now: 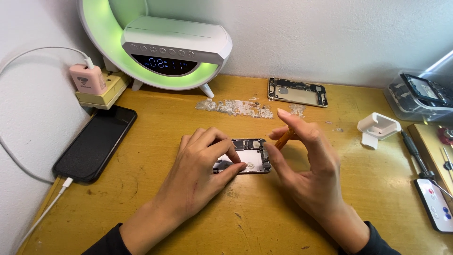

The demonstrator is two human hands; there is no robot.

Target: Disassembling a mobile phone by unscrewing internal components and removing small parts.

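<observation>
A scuffed, yellowish wooden worktop (264,217) with a matt, scratched finish. On it, an opened phone shell (247,156) of bare metal, a glossy black glass phone (94,141), a smooth white plastic lamp clock (174,42), and an orange plastic pry tool (284,138).

We see bare wooden desk (264,222) between and below our 2 hands, open for passing. Our left hand (198,177) covers most of the opened phone (250,156); our right hand (306,160) closes its right side. A black phone (96,141) and white cable (45,212) block the left. A lamp clock (165,42) and spare phone shell (297,92) line the back wall. A white holder (377,127), screwdriver (417,156) and small remote (436,205) crowd the right edge.
</observation>
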